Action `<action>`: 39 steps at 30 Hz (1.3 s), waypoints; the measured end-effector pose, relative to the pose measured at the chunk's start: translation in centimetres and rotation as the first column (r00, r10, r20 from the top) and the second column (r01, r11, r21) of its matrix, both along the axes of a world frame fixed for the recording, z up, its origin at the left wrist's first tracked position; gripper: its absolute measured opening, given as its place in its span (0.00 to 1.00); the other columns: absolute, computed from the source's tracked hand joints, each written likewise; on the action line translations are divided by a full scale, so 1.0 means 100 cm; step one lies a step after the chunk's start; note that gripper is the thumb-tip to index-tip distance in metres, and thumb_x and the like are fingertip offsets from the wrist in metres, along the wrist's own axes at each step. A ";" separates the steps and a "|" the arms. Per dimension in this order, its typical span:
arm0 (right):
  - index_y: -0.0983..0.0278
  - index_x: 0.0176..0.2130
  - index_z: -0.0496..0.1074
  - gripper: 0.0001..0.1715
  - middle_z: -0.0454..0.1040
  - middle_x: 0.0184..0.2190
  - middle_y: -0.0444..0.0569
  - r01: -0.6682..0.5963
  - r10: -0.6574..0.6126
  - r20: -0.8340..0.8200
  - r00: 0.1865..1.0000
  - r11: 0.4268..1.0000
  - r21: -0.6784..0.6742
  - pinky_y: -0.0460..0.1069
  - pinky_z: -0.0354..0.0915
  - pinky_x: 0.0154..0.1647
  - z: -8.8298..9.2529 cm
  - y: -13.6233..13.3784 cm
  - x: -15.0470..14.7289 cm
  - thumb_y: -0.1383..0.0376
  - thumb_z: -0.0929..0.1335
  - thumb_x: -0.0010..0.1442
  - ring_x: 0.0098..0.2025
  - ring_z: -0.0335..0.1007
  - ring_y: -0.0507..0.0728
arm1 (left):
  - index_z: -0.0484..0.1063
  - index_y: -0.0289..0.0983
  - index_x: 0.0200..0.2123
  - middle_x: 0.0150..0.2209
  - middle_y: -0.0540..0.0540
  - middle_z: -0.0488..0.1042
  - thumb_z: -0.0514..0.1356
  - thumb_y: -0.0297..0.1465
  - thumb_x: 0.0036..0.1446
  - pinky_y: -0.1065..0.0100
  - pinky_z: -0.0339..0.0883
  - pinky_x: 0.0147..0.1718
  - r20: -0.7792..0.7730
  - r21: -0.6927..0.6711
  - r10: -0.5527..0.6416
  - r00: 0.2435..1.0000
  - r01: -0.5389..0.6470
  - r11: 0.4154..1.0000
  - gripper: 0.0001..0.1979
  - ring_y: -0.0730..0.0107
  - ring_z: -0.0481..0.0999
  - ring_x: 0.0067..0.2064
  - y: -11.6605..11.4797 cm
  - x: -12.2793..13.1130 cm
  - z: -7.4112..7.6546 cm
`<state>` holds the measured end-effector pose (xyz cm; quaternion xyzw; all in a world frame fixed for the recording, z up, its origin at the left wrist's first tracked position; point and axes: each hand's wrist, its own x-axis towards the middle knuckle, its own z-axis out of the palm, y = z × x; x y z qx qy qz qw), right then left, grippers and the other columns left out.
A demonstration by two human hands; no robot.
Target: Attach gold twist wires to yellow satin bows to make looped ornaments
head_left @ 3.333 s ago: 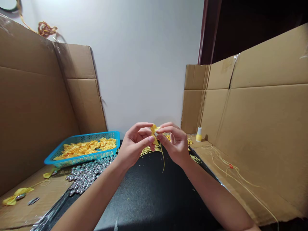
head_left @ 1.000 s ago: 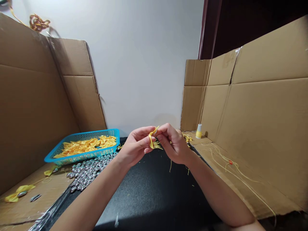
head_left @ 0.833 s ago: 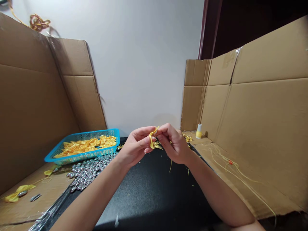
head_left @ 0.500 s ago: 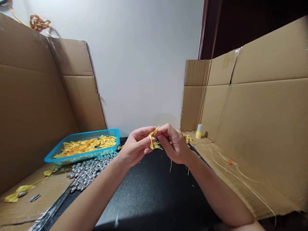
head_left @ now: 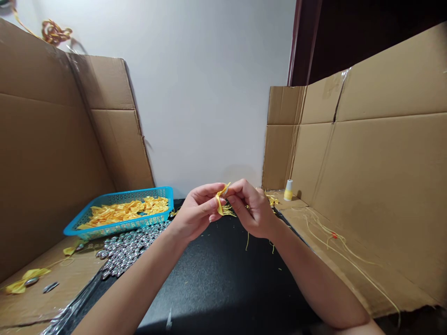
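My left hand [head_left: 195, 213] and my right hand [head_left: 253, 208] meet above the black mat [head_left: 216, 279], fingers pinched together. Between them they hold a small folded piece of yellow ribbon [head_left: 220, 201]. A thin yellow thread [head_left: 247, 241] hangs down from under my right hand. Behind the hands lies a bunch of yellow threads [head_left: 230, 211] on the mat.
A blue basket [head_left: 87, 220] full of yellow ribbon pieces stands at the left. In front of it lies a heap of silver metal pieces [head_left: 127, 249]. A finished yellow bow [head_left: 24, 278] lies on cardboard at far left. A small spool [head_left: 288, 190] stands at right; cardboard walls flank both sides.
The hands have dropped slightly since the earliest frame and the ribbon is now folded tighter between the fingers. Over the last second almost nothing has moved.
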<state>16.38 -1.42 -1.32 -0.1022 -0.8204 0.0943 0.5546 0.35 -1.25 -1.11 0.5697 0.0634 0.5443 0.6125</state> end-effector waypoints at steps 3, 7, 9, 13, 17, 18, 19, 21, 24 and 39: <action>0.63 0.39 0.63 0.02 0.73 0.26 0.41 0.017 -0.017 0.003 1.000 1.000 -0.003 0.43 0.58 0.23 0.000 0.001 0.000 0.70 0.62 0.65 0.21 0.60 0.45 | 0.82 0.45 0.31 0.23 0.51 0.75 0.74 0.32 0.40 0.81 0.56 0.16 0.003 -0.005 0.010 1.000 -0.010 1.000 0.11 0.82 0.66 0.21 0.000 0.000 0.000; 0.63 0.39 0.63 0.02 0.73 0.26 0.42 0.013 -0.013 0.006 1.000 1.000 -0.013 0.43 0.58 0.23 -0.001 0.002 -0.001 0.69 0.62 0.65 0.21 0.60 0.45 | 0.82 0.46 0.31 0.22 0.52 0.75 0.75 0.32 0.39 0.82 0.56 0.16 0.001 0.001 0.010 1.000 -0.010 1.000 0.11 0.83 0.65 0.21 -0.001 0.000 0.000; 0.63 0.38 0.63 0.02 0.72 0.25 0.41 0.018 -0.018 0.003 1.000 1.000 -0.004 0.43 0.58 0.23 -0.001 0.001 0.000 0.69 0.62 0.65 0.21 0.60 0.45 | 0.82 0.46 0.31 0.21 0.52 0.75 0.75 0.33 0.39 0.82 0.57 0.16 0.000 0.000 0.013 1.000 -0.013 1.000 0.11 0.83 0.65 0.21 -0.001 0.001 0.000; 0.63 0.38 0.63 0.03 0.73 0.26 0.41 0.037 -0.037 0.006 0.999 0.999 0.023 0.42 0.57 0.21 0.002 -0.002 0.000 0.70 0.62 0.64 0.20 0.60 0.44 | 0.82 0.45 0.30 0.22 0.51 0.75 0.75 0.32 0.39 0.83 0.59 0.16 -0.004 -0.004 0.027 1.000 -0.027 1.000 0.11 0.83 0.66 0.21 0.001 0.000 0.000; 0.63 0.38 0.63 0.03 0.72 0.25 0.41 0.055 -0.055 0.001 0.998 0.997 0.052 0.42 0.57 0.21 0.004 -0.004 0.001 0.71 0.62 0.64 0.20 0.60 0.44 | 0.83 0.44 0.30 0.22 0.51 0.76 0.74 0.32 0.40 0.83 0.59 0.16 -0.013 0.004 0.033 0.999 -0.033 0.999 0.10 0.84 0.65 0.20 0.000 0.000 0.001; 0.63 0.38 0.63 0.03 0.71 0.25 0.41 0.058 -0.058 0.002 0.998 0.997 0.057 0.42 0.57 0.21 0.004 -0.005 0.001 0.71 0.62 0.64 0.20 0.60 0.44 | 0.83 0.44 0.30 0.21 0.51 0.76 0.74 0.32 0.40 0.83 0.58 0.16 -0.017 0.010 0.031 0.999 -0.031 0.999 0.10 0.85 0.64 0.19 0.000 0.000 0.001; 0.63 0.38 0.63 0.03 0.71 0.25 0.40 0.060 -0.061 0.004 0.998 0.996 0.060 0.42 0.57 0.21 0.004 -0.005 0.001 0.71 0.62 0.64 0.20 0.60 0.44 | 0.83 0.44 0.30 0.21 0.52 0.76 0.74 0.32 0.39 0.83 0.58 0.16 -0.021 0.016 0.032 0.999 -0.032 0.999 0.10 0.85 0.64 0.19 0.000 0.000 0.001; 0.62 0.38 0.63 0.03 0.70 0.24 0.39 0.065 -0.066 0.008 0.998 0.996 0.059 0.43 0.57 0.21 0.004 -0.005 0.001 0.70 0.61 0.64 0.20 0.59 0.45 | 0.83 0.44 0.30 0.21 0.51 0.76 0.75 0.32 0.39 0.83 0.57 0.16 -0.032 0.022 0.037 0.999 -0.037 0.999 0.10 0.86 0.63 0.18 0.000 0.000 0.001; 0.62 0.37 0.62 0.03 0.69 0.24 0.39 0.076 -0.077 0.008 0.997 0.996 0.042 0.44 0.57 0.22 0.002 -0.004 0.000 0.69 0.61 0.65 0.21 0.59 0.46 | 0.83 0.44 0.30 0.20 0.51 0.76 0.75 0.33 0.39 0.82 0.55 0.16 -0.045 0.028 0.049 0.998 -0.048 0.998 0.10 0.86 0.61 0.17 0.001 0.000 0.000; 0.61 0.37 0.61 0.05 0.68 0.24 0.40 -0.010 0.004 -0.067 0.998 0.996 -0.084 0.43 0.58 0.22 -0.006 -0.001 -0.007 0.64 0.61 0.66 0.21 0.60 0.46 | 0.83 0.44 0.30 0.19 0.51 0.74 0.74 0.33 0.39 0.81 0.48 0.14 -0.070 0.026 0.037 0.997 -0.035 0.999 0.10 0.88 0.56 0.15 0.002 -0.002 -0.002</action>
